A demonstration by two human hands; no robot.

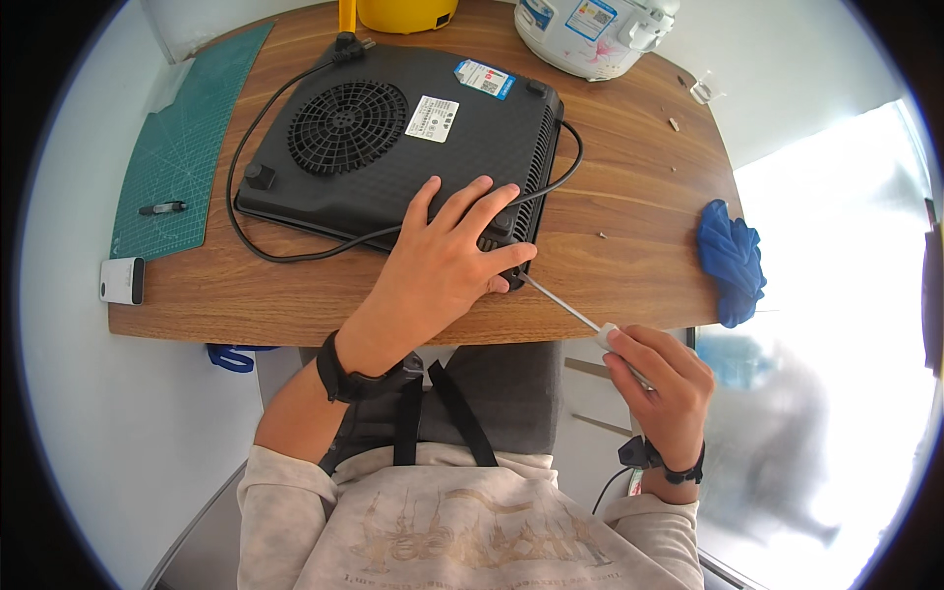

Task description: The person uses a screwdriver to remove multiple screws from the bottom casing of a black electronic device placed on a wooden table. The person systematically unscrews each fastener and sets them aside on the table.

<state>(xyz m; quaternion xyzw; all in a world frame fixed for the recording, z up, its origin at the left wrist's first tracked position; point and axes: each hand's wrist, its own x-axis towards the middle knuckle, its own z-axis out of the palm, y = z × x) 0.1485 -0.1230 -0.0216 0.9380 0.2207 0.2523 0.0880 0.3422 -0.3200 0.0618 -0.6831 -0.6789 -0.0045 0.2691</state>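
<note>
A black induction cooker (383, 177) lies upside down on the wooden table, its round fan grille facing up. My left hand (442, 258) rests on its near right corner with the fingers spread, over part of the power cord (295, 257). In my right hand (664, 383) is a screwdriver (564, 304), gripped by its pale handle. The shaft slants up to the left, and its tip is at the cooker's corner beside my left thumb and index finger. Whether the tip sits in a screw cannot be made out.
A small screw (602, 235) lies right of the cooker. Farther right is a crumpled blue cloth (730, 258). A green cutting mat (177, 162) bears a pen (162, 209), near a white device (122, 281). Behind stand a white rice cooker (582, 44) and a yellow appliance (405, 15).
</note>
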